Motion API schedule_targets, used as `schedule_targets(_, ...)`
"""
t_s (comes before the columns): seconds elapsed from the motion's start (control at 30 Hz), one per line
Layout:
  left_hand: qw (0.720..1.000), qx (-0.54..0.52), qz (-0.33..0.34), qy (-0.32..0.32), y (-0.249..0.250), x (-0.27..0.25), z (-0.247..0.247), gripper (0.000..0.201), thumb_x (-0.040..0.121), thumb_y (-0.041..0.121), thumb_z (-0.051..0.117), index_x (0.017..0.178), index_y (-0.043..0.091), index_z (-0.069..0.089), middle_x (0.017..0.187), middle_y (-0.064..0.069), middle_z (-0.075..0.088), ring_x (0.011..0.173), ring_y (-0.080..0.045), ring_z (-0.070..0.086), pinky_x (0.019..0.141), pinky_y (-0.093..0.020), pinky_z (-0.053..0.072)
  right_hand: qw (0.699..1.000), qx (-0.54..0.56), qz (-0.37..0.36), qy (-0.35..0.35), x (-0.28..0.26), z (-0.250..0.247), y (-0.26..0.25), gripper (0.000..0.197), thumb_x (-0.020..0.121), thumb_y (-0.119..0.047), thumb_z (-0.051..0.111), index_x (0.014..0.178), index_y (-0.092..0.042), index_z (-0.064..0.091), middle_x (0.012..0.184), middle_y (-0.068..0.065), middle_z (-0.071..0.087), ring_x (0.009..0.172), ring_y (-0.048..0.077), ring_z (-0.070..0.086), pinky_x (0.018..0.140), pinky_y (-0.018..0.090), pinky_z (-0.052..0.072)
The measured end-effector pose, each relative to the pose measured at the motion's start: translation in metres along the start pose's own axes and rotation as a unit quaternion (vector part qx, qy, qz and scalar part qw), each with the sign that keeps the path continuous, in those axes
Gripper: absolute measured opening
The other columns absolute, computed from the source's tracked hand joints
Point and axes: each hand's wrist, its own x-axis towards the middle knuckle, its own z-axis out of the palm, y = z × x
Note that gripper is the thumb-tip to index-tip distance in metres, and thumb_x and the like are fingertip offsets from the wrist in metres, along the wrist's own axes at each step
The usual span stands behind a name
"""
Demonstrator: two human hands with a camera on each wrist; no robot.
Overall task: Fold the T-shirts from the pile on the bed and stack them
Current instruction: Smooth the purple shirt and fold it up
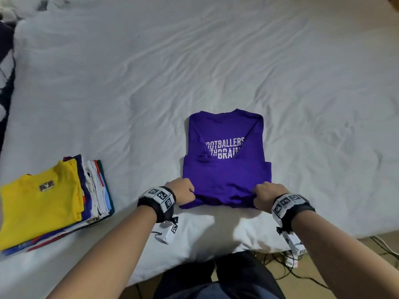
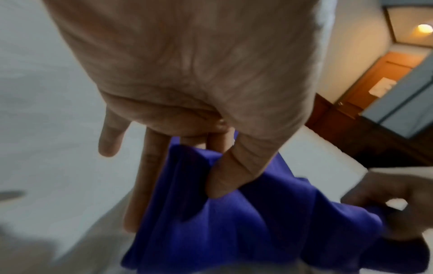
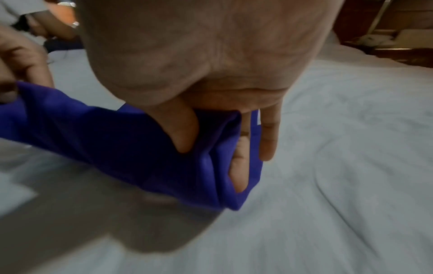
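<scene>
A purple T-shirt (image 1: 225,169) with white lettering lies back-up on the white bed, its sides folded in. My left hand (image 1: 183,192) pinches the near left corner of its hem, thumb on top and fingers under the cloth (image 2: 234,213). My right hand (image 1: 266,196) pinches the near right corner the same way, the purple fabric (image 3: 140,148) bunched between thumb and fingers. The near edge is lifted slightly off the sheet. A stack of folded T-shirts (image 1: 43,203), a yellow one on top, sits at the left near the bed's front edge.
The white sheet (image 1: 194,61) stretches wide and wrinkled beyond the shirt. The bed's front edge runs just below my wrists; cables and a small device (image 1: 291,261) lie on the floor at the lower right. Dark fabric (image 1: 5,83) borders the bed's left side.
</scene>
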Motion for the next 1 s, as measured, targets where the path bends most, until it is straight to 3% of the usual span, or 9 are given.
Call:
schedule_targets(0.1, 0.997, -0.053, 0.002, 0.058, -0.005, 0.01, -0.036, 0.032, 0.072, 0.03, 0.059, 0.057, 0.014, 0.037, 0.061, -0.005, 0.04, 0.064, -0.031, 0.043, 0.06, -0.035, 0.036, 0.998, 0.043, 0.032, 0.042, 0.007, -0.029, 0.014, 0.019, 0.084, -0.02, 0.048, 0.097, -0.022, 0.062, 0.112, 0.005, 0.068, 0.102, 0.03, 0.065, 0.075, 0.031, 0.039)
schedule_targets(0.2, 0.985, -0.101, -0.026, 0.134, -0.005, 0.031, -0.071, 0.021, 0.079, 0.033, 0.062, 0.068, 0.016, 0.056, 0.074, -0.001, 0.061, 0.074, -0.028, 0.06, 0.068, -0.032, 0.047, 0.988, 0.081, 0.063, 0.116, 0.032, -0.058, 0.029, 0.02, 0.085, -0.02, 0.048, 0.102, -0.02, 0.059, 0.112, 0.009, 0.068, 0.1, 0.033, 0.064, 0.077, 0.034, 0.041)
schedule_targets(0.37, 0.946, -0.161, -0.072, 0.272, 0.001, 0.084, -0.112, 0.017, 0.086, 0.026, 0.06, 0.081, 0.011, 0.064, 0.078, -0.007, 0.066, 0.076, -0.033, 0.064, 0.074, -0.043, 0.057, 0.948, 0.167, 0.099, 0.254, 0.097, -0.098, 0.052, 0.015, 0.097, -0.03, 0.052, 0.102, -0.016, 0.055, 0.107, 0.01, 0.068, 0.101, 0.035, 0.062, 0.084, 0.041, 0.044)
schedule_targets(0.53, 0.917, -0.204, -0.089, 0.331, -0.006, 0.151, -0.13, 0.017, 0.091, 0.027, 0.056, 0.08, 0.014, 0.06, 0.079, -0.005, 0.064, 0.076, -0.033, 0.061, 0.07, -0.04, 0.053, 0.919, 0.237, 0.118, 0.293, 0.166, -0.118, 0.066, 0.02, 0.099, -0.023, 0.052, 0.114, -0.013, 0.062, 0.114, 0.012, 0.063, 0.106, 0.037, 0.058, 0.09, 0.047, 0.046)
schedule_targets(0.63, 0.913, -0.197, -0.091, 0.346, -0.011, 0.183, -0.137, 0.022, 0.094, 0.028, 0.054, 0.08, 0.011, 0.057, 0.075, -0.004, 0.061, 0.071, -0.03, 0.059, 0.065, -0.037, 0.048, 0.907, 0.266, 0.131, 0.3, 0.2, -0.124, 0.073, 0.022, 0.1, -0.019, 0.05, 0.117, -0.013, 0.062, 0.118, 0.012, 0.061, 0.109, 0.037, 0.055, 0.092, 0.046, 0.043)
schedule_targets(0.77, 0.909, -0.181, -0.102, 0.36, -0.014, 0.213, -0.146, 0.024, 0.096, 0.032, 0.051, 0.083, 0.013, 0.057, 0.08, -0.005, 0.062, 0.077, -0.033, 0.06, 0.068, -0.039, 0.049, 0.901, 0.282, 0.14, 0.3, 0.232, -0.127, 0.082, 0.024, 0.101, -0.019, 0.05, 0.12, -0.015, 0.062, 0.12, 0.011, 0.061, 0.112, 0.036, 0.054, 0.095, 0.046, 0.039)
schedule_targets(0.83, 0.904, -0.19, -0.104, 0.369, -0.012, 0.219, -0.149, 0.022, 0.099, 0.032, 0.051, 0.09, 0.014, 0.059, 0.09, -0.007, 0.066, 0.087, -0.035, 0.062, 0.072, -0.04, 0.049, 0.895, 0.289, 0.142, 0.308, 0.241, -0.127, 0.084, 0.024, 0.101, -0.019, 0.048, 0.122, -0.017, 0.061, 0.122, 0.011, 0.062, 0.114, 0.035, 0.053, 0.097, 0.048, 0.037)
schedule_targets(0.9, 0.898, -0.165, -0.112, 0.391, -0.005, 0.218, -0.143, 0.027, 0.102, 0.032, 0.05, 0.118, 0.013, 0.061, 0.12, -0.011, 0.064, 0.111, -0.036, 0.058, 0.086, -0.045, 0.05, 0.876, 0.297, 0.156, 0.346, 0.242, -0.124, 0.081, 0.03, 0.101, -0.019, 0.048, 0.13, -0.018, 0.057, 0.13, 0.012, 0.058, 0.122, 0.036, 0.048, 0.102, 0.05, 0.034)
schedule_targets(1.0, 0.887, -0.035, -0.079, 0.453, 0.024, 0.202, -0.106, 0.06, 0.101, 0.036, 0.052, 0.154, 0.012, 0.037, 0.159, -0.017, 0.035, 0.143, -0.039, 0.034, 0.11, -0.055, 0.037, 0.847, 0.272, 0.13, 0.438, 0.223, -0.107, 0.052, 0.049, 0.098, -0.019, 0.049, 0.146, -0.014, 0.04, 0.151, 0.014, 0.041, 0.141, 0.038, 0.03, 0.116, 0.053, 0.022)
